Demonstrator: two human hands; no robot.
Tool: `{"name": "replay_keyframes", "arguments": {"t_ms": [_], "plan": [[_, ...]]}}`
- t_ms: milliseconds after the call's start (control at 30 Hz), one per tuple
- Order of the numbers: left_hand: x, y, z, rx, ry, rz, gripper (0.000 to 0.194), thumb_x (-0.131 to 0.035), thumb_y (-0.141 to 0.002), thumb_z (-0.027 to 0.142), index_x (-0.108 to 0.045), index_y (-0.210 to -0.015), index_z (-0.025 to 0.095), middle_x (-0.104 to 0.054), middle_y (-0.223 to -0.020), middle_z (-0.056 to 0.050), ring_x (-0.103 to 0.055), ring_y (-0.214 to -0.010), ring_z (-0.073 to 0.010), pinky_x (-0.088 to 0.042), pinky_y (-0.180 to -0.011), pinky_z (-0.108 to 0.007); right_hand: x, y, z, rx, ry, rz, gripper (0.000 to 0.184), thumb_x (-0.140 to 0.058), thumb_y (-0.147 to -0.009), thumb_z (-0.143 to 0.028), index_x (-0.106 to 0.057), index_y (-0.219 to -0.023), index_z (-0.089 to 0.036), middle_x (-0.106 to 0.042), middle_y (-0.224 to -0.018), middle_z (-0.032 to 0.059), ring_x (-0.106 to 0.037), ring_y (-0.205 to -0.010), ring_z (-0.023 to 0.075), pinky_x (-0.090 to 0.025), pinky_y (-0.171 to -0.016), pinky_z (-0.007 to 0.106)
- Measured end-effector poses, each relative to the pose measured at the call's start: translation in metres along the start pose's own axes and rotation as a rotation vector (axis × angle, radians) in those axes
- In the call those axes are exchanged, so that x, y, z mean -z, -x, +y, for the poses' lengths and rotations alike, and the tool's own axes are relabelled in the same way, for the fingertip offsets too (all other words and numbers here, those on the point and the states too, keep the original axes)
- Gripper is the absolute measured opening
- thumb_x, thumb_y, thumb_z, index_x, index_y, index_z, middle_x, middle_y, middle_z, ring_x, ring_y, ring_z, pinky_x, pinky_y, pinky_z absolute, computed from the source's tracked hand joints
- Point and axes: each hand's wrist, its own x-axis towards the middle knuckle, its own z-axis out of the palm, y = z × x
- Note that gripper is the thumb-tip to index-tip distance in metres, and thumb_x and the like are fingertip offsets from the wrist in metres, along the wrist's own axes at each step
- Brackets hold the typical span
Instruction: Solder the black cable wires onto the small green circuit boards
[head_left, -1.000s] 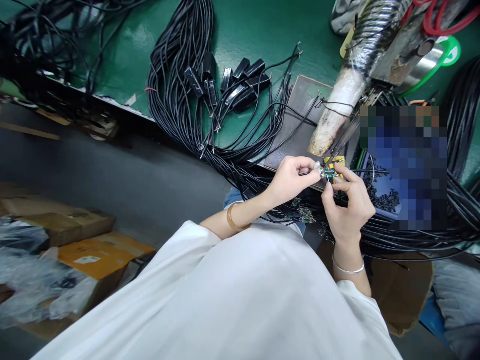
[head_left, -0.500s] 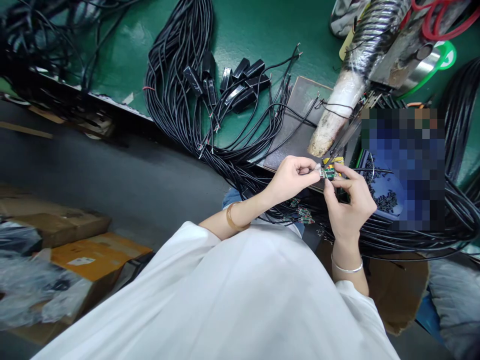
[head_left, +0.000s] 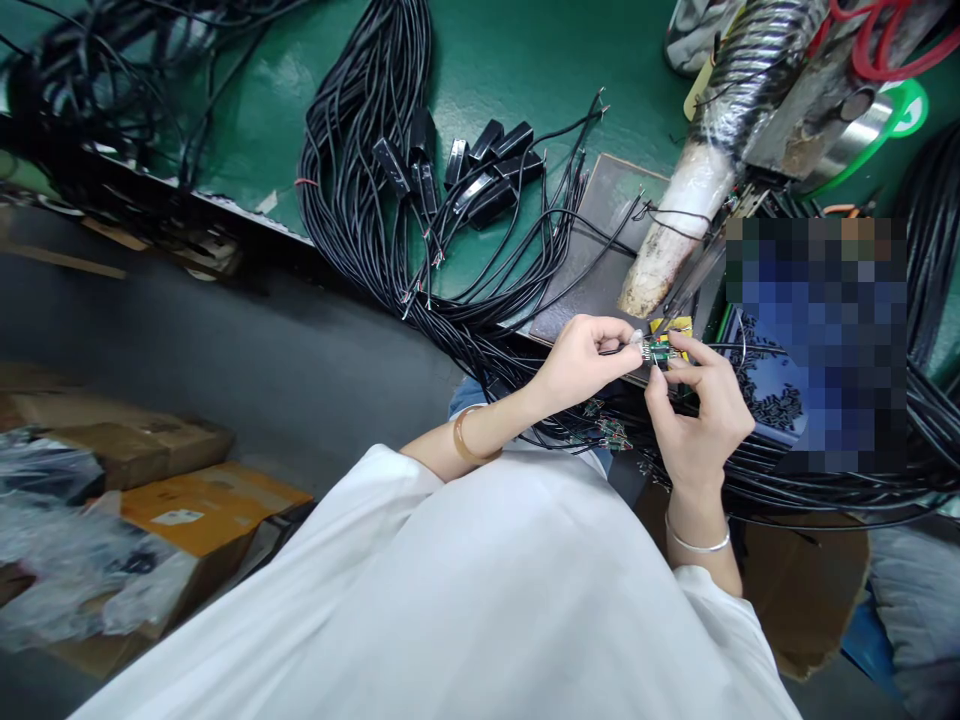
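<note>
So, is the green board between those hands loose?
No, held: left hand pinches one end of the green circuit board, right hand opposite.

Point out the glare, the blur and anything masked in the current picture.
Head view: white glare streaks the black cases; head view: the plastic bags look soft; head view: blocky pixelation covers part of the blue tray; head view: the board by the hands is too small to read.

A workshop, shown by the green workbench, bundled black cables and duct pipe.
</note>
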Motion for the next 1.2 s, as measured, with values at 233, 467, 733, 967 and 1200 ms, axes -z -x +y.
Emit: {"name": "replay_keyframes", "arguments": {"t_ms": [233, 467, 733, 967, 1200], "plan": [[-0.002, -0.003, 0.004, -0.026, 0.006, 0.045, 0.018, -0.061, -0.081, 0.026, -0.061, -0.066, 0.014, -0.048, -0.059, 0.002, -0.038, -0.058, -0.0074, -0.029, -0.055, -0.023, 0.0, -0.004, -0.002, 0.001, -0.003, 0.016, 0.012, -0.07, -0.086, -0.015, -0.059, -0.085, -0.021, -0.073, -0.12, 0.0084, -0.072, -0.105, 0.0202, -0.063, -0.088, 0.036], [0.001, 0.0, 0.0, 0.002, -0.02, -0.007, 0.02, -0.06, -0.083, 0.027, -0.06, -0.068, 0.014, -0.04, -0.059, 0.004, -0.033, -0.058, -0.007, -0.026, -0.056, -0.023, 0.001, 0.002, -0.001, -0.005, 0.012, 0.001, 0.012, -0.067, -0.088, -0.018, -0.056, -0.083, -0.022, -0.073, -0.119, 0.0074, -0.073, -0.102, 0.0205, -0.063, -0.086, 0.037], [0.001, 0.005, 0.005, -0.021, -0.119, -0.01, 0.025, -0.058, -0.086, 0.028, -0.057, -0.065, 0.014, -0.033, -0.059, 0.004, -0.029, -0.058, -0.0073, -0.022, -0.056, -0.025, 0.003, 0.0, -0.001, -0.014, 0.012, 0.014, 0.011, -0.069, -0.087, -0.015, -0.061, -0.085, -0.022, -0.075, -0.112, 0.0053, -0.073, -0.102, 0.0198, -0.06, -0.088, 0.036], [0.002, 0.004, 0.006, -0.02, -0.145, -0.034, 0.024, -0.058, -0.086, 0.026, -0.063, -0.067, 0.013, -0.033, -0.059, 0.004, -0.028, -0.059, -0.0075, -0.02, -0.057, -0.026, 0.002, -0.003, 0.001, -0.006, 0.04, 0.0, 0.008, -0.07, -0.087, -0.017, -0.063, -0.086, -0.022, -0.075, -0.108, 0.0054, -0.072, -0.102, 0.0201, -0.059, -0.089, 0.037], [0.002, 0.001, 0.009, -0.065, -0.143, 0.011, 0.022, -0.058, -0.084, 0.023, -0.062, -0.065, 0.013, -0.032, -0.059, 0.004, -0.027, -0.059, -0.0075, -0.02, -0.057, -0.026, 0.002, -0.008, -0.001, -0.006, 0.052, 0.016, 0.008, -0.071, -0.087, -0.018, -0.064, -0.085, -0.022, -0.074, -0.111, 0.0054, -0.072, -0.102, 0.0199, -0.06, -0.089, 0.036]]}}
